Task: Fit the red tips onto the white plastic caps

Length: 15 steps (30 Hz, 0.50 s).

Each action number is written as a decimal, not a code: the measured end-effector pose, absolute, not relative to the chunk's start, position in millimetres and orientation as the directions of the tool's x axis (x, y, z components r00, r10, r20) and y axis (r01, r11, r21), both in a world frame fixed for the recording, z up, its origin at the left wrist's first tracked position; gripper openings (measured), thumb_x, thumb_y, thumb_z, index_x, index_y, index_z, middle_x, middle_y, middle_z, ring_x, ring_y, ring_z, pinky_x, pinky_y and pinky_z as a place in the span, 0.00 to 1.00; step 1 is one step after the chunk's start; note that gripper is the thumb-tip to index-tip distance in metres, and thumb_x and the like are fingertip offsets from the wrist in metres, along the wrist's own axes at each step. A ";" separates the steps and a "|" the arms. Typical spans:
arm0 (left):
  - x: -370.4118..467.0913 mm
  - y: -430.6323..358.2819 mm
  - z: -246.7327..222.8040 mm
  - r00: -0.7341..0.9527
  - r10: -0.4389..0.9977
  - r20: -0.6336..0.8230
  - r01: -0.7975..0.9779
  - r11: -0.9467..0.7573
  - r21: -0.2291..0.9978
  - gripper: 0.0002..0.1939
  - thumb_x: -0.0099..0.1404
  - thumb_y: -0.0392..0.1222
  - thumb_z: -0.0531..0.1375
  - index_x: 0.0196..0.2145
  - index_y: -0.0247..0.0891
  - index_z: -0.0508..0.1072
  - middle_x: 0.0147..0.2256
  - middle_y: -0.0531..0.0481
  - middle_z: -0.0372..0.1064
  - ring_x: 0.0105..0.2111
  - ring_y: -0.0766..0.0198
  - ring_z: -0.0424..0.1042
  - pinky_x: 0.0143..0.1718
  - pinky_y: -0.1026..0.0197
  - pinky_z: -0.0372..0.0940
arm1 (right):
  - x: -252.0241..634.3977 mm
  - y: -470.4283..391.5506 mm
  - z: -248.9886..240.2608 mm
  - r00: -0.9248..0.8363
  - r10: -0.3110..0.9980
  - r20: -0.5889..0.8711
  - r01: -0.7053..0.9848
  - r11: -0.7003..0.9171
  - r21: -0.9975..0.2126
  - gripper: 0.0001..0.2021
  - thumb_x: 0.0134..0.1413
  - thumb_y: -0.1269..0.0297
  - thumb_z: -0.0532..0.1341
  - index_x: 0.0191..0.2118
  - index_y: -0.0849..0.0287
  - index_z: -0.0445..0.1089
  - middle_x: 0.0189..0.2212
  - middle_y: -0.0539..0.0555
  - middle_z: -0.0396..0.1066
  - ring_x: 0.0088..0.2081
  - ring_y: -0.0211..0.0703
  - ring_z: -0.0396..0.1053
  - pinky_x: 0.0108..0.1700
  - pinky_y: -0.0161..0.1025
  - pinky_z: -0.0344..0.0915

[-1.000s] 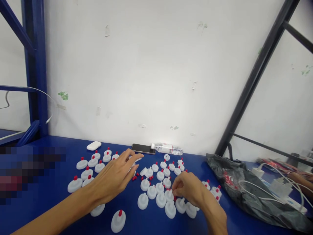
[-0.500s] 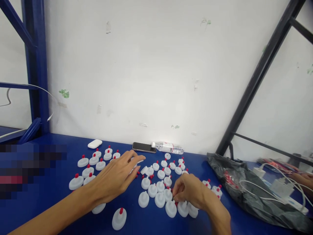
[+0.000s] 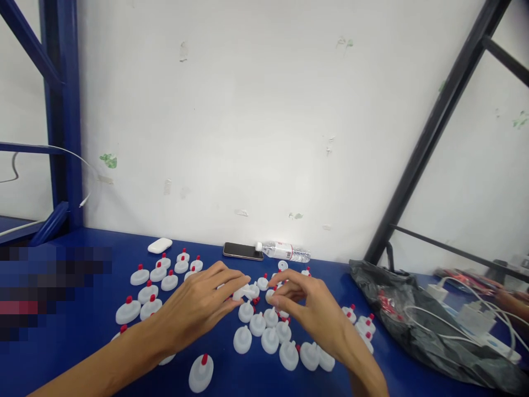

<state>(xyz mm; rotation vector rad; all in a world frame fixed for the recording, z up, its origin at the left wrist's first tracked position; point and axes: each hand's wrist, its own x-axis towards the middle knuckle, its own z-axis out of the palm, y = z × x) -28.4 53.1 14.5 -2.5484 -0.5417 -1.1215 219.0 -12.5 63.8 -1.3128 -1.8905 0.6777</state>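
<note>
My left hand (image 3: 206, 298) is closed around a white plastic nozzle cap (image 3: 241, 292), its narrow spout pointing right. My right hand (image 3: 303, 300) hovers just to the right, thumb and index finger curved with a gap between them. Through that gap a standing white cap shows, and I see nothing held there. Below and between the hands stand several white oval nozzle caps with bare spouts (image 3: 270, 340). Small red tip covers (image 3: 255, 301) lie among them, partly hidden. Left of my left arm, more white caps wear red tips (image 3: 128, 310).
Against the wall lie a black phone (image 3: 243, 251), a clear water bottle (image 3: 285, 251) and a white case (image 3: 160, 245). At the right, a dark plastic bag (image 3: 397, 309) holds red pieces, with white cables and chargers beside it. A blue metal post (image 3: 61, 110) rises at the left.
My right hand has lifted from among the caps and moved up and left toward my left hand. Its fingers have parted. The left hand's nozzle cap has swung into clearer view.
</note>
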 end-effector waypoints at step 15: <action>-22.3 35.6 16.3 0.608 0.208 0.766 0.381 -0.923 -0.052 0.13 0.78 0.48 0.53 0.56 0.42 0.65 0.47 0.50 0.77 0.44 0.60 0.78 0.42 0.62 0.72 | 198.3 -21.3 68.7 -0.229 0.926 0.301 0.393 0.371 -0.841 0.06 0.59 0.63 0.68 0.42 0.52 0.75 0.27 0.45 0.79 0.32 0.40 0.76 0.34 0.35 0.63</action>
